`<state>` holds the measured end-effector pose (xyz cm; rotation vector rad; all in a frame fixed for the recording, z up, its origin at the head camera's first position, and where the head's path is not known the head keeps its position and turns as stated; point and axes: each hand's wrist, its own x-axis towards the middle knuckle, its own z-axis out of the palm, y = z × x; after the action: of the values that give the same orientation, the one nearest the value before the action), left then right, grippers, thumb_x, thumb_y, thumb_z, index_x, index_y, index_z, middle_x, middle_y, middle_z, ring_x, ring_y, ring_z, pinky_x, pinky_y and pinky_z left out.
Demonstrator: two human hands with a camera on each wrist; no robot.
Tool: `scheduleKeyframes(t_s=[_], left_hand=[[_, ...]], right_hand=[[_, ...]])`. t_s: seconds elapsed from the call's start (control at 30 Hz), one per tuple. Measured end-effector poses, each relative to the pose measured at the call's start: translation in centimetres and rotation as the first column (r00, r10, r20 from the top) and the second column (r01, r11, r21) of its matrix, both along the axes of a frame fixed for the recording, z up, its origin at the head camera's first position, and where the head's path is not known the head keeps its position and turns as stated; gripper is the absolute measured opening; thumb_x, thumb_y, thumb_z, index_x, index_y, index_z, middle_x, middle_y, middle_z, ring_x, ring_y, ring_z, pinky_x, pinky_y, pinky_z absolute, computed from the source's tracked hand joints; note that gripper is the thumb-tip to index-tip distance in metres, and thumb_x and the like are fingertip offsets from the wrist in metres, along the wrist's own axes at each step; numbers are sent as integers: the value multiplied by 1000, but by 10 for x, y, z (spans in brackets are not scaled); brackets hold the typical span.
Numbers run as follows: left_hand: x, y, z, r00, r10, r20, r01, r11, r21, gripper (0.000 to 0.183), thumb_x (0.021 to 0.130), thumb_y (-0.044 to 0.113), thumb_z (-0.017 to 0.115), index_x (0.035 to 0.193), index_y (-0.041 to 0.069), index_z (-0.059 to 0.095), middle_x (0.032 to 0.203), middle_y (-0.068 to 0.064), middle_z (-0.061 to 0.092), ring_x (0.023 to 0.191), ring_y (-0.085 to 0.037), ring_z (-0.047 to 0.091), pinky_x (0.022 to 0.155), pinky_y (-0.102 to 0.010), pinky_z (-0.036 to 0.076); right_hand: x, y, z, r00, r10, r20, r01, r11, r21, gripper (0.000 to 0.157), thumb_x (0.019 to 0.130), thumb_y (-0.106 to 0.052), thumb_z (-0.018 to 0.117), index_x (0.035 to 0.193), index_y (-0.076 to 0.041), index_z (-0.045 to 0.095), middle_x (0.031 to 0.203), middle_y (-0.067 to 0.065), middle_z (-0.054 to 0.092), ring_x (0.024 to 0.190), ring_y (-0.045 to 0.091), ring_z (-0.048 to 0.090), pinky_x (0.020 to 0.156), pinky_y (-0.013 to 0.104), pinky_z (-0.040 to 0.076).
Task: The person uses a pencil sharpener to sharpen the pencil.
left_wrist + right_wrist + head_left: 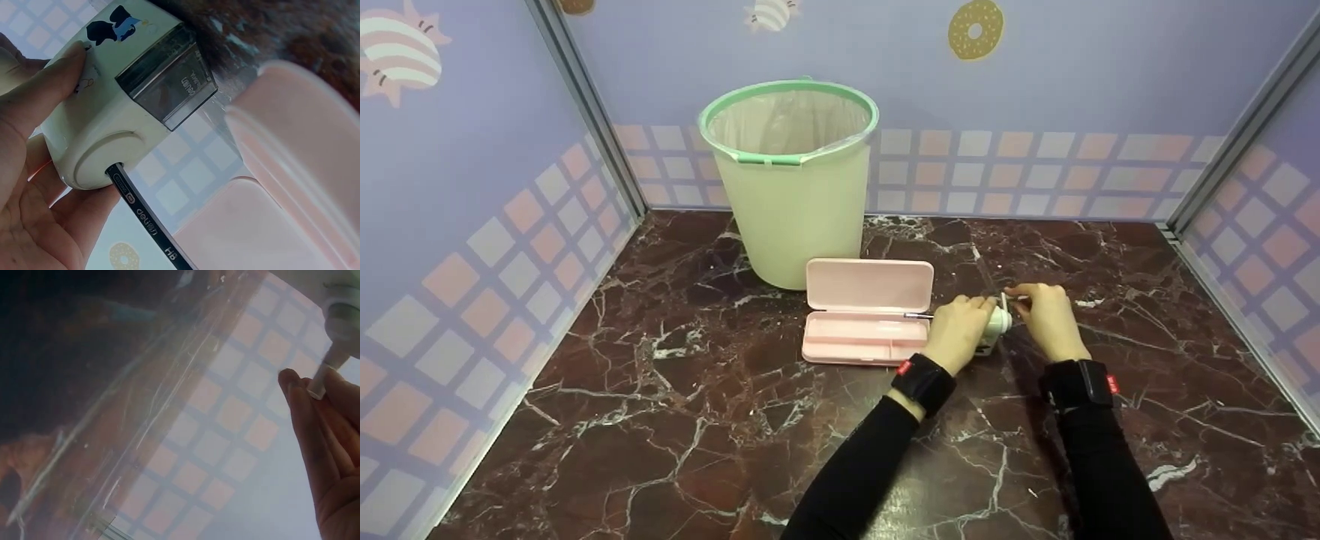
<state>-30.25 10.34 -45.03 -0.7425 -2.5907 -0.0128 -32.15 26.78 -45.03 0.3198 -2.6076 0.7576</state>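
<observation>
Sharpener (997, 323) (head view): just R of open pink case (870, 285); your L hand (960, 326) clamped round it.
Pencil (147, 218) (L wrist): end in sharpener's hole.
Crank handle (318, 384) (R wrist): your R hand (334, 458) pinches it; step prob. cranking; next calls for steady L hold, even turns.

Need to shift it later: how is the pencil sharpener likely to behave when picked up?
The pencil sharpener is probably stiff, given its hard-looking, boxy shell. Its smooth-looking surface may be slightly slippery. The pencil jutting from its hole could catch on things nearby.
</observation>
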Motion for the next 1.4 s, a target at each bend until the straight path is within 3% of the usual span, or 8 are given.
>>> scheduleKeyframes(t_s=[0.33, 0.5, 0.63, 0.77, 0.9, 1.13, 1.27, 1.4], left_hand=[[1, -1, 1, 1000, -9, 2, 9, 1000, 5, 46, 81, 25, 75, 126, 22, 66, 115, 9, 72, 93, -11, 67, 71, -23, 57], [1, -1, 1, 1000, -14, 2, 14, 1000, 15, 49, 78, 29, 78, 126, 21, 66, 114, 9, 72, 93, -11, 67, 71, -23, 57], [1, 0, 0, 1000, -9, 1, 9, 1000, 6, 54, 75, 34, 81, 125, 21, 65, 114, 9, 71, 93, -11, 67, 71, -22, 57], [-1, 1, -1, 1000, -4, 13, 4, 1000, -9, 55, 75, 36, 81, 126, 22, 64, 116, 10, 71, 95, -11, 67, 72, -23, 57], [-1, 0, -1, 1000, -3, 18, 3, 1000, -6, 55, 75, 37, 81, 125, 22, 64, 114, 9, 71, 95, -11, 67, 72, -23, 57], [0, -1, 1, 1000, -3, 22, 4, 1000, -13, 57, 76, 38, 81, 127, 21, 64, 116, 9, 71, 94, -11, 67, 73, -23, 57], [0, -1, 2, 999, -2, 33, 3, 1000, -13, 57, 77, 36, 81, 129, 21, 64, 118, 8, 71, 95, -11, 67, 73, -23, 57], [1, -1, 2, 999, -1, 52, 2, 1000, -13, 57, 79, 34, 80, 131, 21, 63, 119, 8, 70, 97, -11, 67, 74, -23, 57]], right_hand=[[-1, 0, -8, 996, 72, 44, -75, 994, 82, 22, 76, 16, 63, 92, 8, 74, 93, 27, 73, 88, 46, 69, 82, 56, 54], [-1, 2, -10, 989, 82, 124, -98, 986, 133, 10, 71, 14, 64, 72, 5, 69, 75, 21, 70, 71, 41, 65, 69, 56, 50], [1, 3, -9, 975, 104, 196, -135, 979, 152, 7, 69, 8, 68, 65, 3, 65, 72, 21, 68, 70, 40, 63, 70, 55, 48], [5, 5, -4, 953, 150, 264, -191, 972, 136, 10, 66, 0, 76, 64, 1, 66, 65, 13, 67, 64, 29, 59, 69, 47, 49], [9, 7, 5, 900, 216, 379, -266, 960, 85, 7, 63, 2, 76, 65, 0, 69, 59, 1, 63, 58, 13, 50, 61, 31, 45], [18, 9, 24, 822, 252, 511, -330, 942, 67, 7, 64, 1, 76, 68, -1, 72, 66, 2, 68, 57, 9, 50, 57, 25, 45], [24, 9, 35, 809, 254, 531, -348, 934, 84, 7, 67, 1, 77, 69, -3, 72, 69, 1, 68, 60, 10, 51, 58, 25, 44], [29, 9, 45, 824, 263, 502, -365, 924, 116, 7, 67, 1, 76, 70, -5, 72, 69, 0, 68, 60, 9, 50, 58, 24, 43]])
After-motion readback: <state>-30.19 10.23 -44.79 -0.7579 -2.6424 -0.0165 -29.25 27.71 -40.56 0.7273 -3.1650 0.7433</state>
